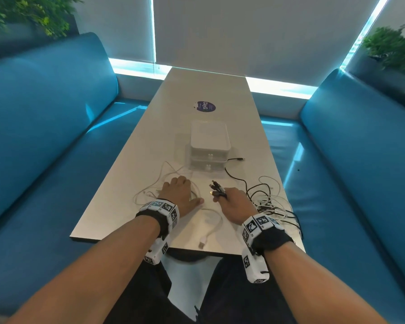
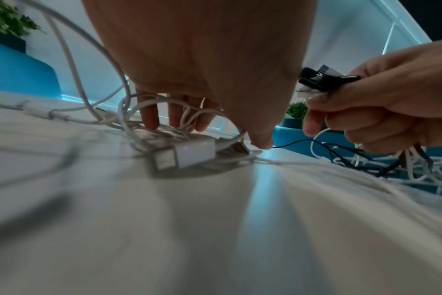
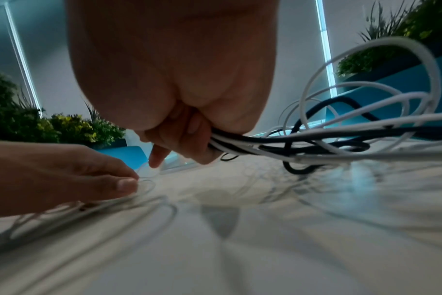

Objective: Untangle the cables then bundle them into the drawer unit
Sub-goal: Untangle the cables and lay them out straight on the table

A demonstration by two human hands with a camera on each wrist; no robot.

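Note:
A white two-drawer unit (image 1: 209, 146) stands mid-table with both drawers closed. My left hand (image 1: 182, 191) lies palm down on a loose pile of white cables (image 1: 150, 190). In the left wrist view its fingertips (image 2: 149, 121) and thumb press among those white loops, beside a white USB plug (image 2: 185, 155). My right hand (image 1: 223, 195) grips a bunch of black and white cable ends (image 1: 216, 188). The plugs stick out past its fingers (image 2: 323, 79). From that fist (image 3: 187, 143) the cables trail right into a black and white tangle (image 1: 271, 202).
A short white cable with a USB plug (image 1: 206, 232) lies near the table's front edge (image 1: 126, 242). One black cable end (image 1: 239, 159) lies right of the drawer unit. A purple sticker (image 1: 205, 106) is farther back. Blue benches (image 1: 56, 136) flank the table.

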